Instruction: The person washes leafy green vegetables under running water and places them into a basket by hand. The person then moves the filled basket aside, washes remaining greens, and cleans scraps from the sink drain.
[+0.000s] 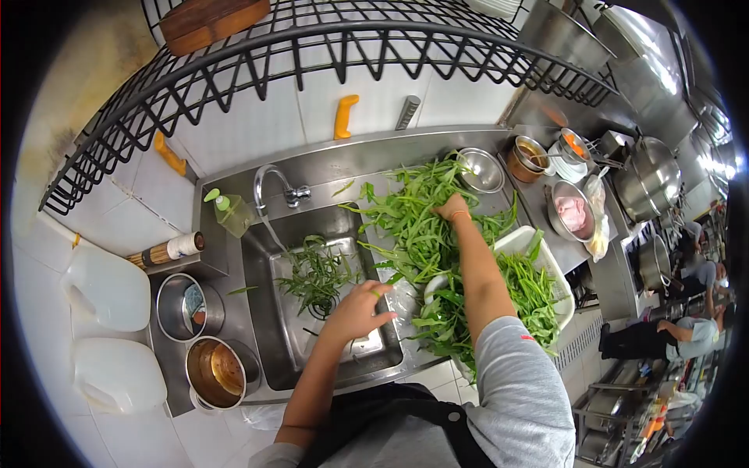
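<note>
A big heap of long, narrow leafy greens point(421, 222) covers the steel counter right of the sink. My right hand point(451, 207) reaches into the top of the heap, its fingers closed on some greens and partly hidden by leaves. Over the sink's right edge is my left hand point(355, 313), open, fingers apart and nothing in them. Below and beyond it, loose green sprigs point(316, 273) lie in the sink basin point(285, 363) near the drain. More stems fill a white plastic basket point(563, 287) beside my right forearm.
A curved tap point(261, 191) and a green soap bottle point(232, 214) stand behind the sink. Pots point(214, 373) and white jugs point(117, 374) are at left. A steel bowl point(481, 170) sits behind the heap. A wire rack point(312, 35) hangs above. People point(690, 339) stand far right.
</note>
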The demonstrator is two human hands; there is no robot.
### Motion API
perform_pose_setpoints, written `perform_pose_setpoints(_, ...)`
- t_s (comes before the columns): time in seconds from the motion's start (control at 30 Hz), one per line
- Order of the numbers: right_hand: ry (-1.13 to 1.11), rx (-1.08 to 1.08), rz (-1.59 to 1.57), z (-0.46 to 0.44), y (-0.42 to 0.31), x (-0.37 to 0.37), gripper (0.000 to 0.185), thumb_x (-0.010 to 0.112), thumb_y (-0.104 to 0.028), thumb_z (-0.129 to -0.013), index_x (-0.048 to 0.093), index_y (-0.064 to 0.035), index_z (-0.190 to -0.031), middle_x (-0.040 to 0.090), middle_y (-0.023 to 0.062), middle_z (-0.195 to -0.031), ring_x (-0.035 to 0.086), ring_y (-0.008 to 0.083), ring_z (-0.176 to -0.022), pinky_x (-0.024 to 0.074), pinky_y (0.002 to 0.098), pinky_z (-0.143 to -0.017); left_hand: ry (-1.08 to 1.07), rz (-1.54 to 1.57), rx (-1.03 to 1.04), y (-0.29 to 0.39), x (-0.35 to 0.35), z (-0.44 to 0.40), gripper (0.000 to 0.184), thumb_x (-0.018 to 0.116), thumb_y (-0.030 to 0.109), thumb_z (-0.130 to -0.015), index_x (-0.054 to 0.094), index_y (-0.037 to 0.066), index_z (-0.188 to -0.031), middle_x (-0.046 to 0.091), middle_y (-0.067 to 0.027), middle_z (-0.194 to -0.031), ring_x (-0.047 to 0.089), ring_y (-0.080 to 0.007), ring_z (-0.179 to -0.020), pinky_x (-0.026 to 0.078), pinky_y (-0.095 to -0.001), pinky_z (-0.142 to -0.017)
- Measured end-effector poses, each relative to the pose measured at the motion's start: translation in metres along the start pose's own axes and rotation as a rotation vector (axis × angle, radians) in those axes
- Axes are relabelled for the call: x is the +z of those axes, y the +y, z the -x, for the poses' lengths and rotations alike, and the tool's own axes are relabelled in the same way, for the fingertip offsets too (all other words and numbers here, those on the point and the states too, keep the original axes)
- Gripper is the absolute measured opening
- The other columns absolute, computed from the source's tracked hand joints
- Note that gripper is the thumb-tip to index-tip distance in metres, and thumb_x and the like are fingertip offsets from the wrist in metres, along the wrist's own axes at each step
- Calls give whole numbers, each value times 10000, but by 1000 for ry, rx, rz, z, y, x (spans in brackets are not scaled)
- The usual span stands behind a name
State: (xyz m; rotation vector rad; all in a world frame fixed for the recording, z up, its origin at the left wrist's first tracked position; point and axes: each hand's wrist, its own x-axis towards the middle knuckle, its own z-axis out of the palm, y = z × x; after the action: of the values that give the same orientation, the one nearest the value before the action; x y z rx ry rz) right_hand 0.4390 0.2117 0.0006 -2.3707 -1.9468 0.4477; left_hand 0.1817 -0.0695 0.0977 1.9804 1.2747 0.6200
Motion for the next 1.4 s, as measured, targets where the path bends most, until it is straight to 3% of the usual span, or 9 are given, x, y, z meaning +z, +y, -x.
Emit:
perform_pose_setpoints(0.03, -149, -94, -83, -1, 3, -5, 749, 703, -371, -592, 435, 7, -1181, 540, 219, -1083, 529, 342, -995, 424, 361, -861, -14, 38, -63, -7, -3, 6, 503, 623, 313, -738, 491, 19, -1125, 478, -183, -1134, 439, -320, -1073, 336, -366, -926)
perform_pose_setpoints(0.13, 108, -102, -225, 2, 14, -43, 460, 652, -285, -607, 576, 69, -891, 578, 264, -935, 566, 357, -896, 456, 371, -789, 40, 119, -57, -29, -11, 5, 485, 627, 295, -742, 499, -2, -1104, 504, -178, -1099, 469, -311, -1043, 361, -355, -902)
perform_pose_setpoints(0.5, 336, -405, -708, 104, -6, -207, 247, 608, -97, -655, 579, 37, -860, 615, 74, -719, 562, 135, -632, 446, 265, -608, 141, 440, -39, -32, 2, -48, 424, 623, 254, -765, 498, 65, -1123, 492, -135, -1115, 461, -279, -1070, 386, -345, -870)
perform_pose_setpoints(0.67, 101, -581, -833, 173, -74, -233, 239, 591, -62, -674, 578, 30, -895, 598, 26, -735, 533, 105, -632, 436, 248, -596, 494, 850, -1, -65, -12, -66, 468, 614, 152, -778, 421, 111, -1202, 407, -88, -1239, 417, -236, -1110, 401, -344, -857)
perform_pose_setpoints(0.87, -398, -894, -371, 186, -175, -127, 357, 629, -149, -633, 573, 15, -945, 618, 126, -825, 556, 149, -733, 446, 288, -709, 619, 1718, -151, -137, -82, -56, 721, 463, 499, -821, 115, 194, -1373, 106, -126, -1403, 262, -322, -1236, 302, -476, -942)
perform_pose_setpoints(1.0, -654, -1015, -235, 199, -235, -48, 407, 648, -161, -636, 553, 37, -978, 614, 106, -850, 570, 212, -761, 447, 308, -719, 703, 1805, 50, -194, -63, -44, 373, 528, 308, -836, 429, 83, -1116, 520, -118, -1053, 494, -286, -1019, 452, -464, -802)
perform_pose_setpoints(1.1, -588, -664, -688, 180, -255, 21, 346, 607, -150, -682, 544, 61, -948, 607, 123, -835, 576, 245, -747, 460, 331, -705, 1039, 1631, -157, -204, -57, -26, 309, 506, 259, -854, 449, 81, -1099, 544, -91, -981, 536, -240, -949, 482, -427, -760)
perform_pose_setpoints(1.2, -791, -2, -1464, 172, -280, 60, 213, 492, -58, -734, 524, 36, -923, 575, 102, -813, 571, 223, -748, 481, 373, -665, 1037, 1540, -209, -196, -58, -8, 377, 523, 301, -847, 452, 75, -1140, 534, -80, -1013, 537, -187, -911, 458, -352, -778)
perform_pose_setpoints(1.4, -686, -149, -1404, 194, -316, 89, 416, 518, -83, -752, 400, 21, -1137, 552, 120, -965, 540, 206, -861, 432, 358, -793, 1001, 1277, -251, -171, -72, 14, 493, 638, 299, -772, 468, 43, -1159, 494, -56, -1127, 468, -164, -1022, 393, -315, -843)
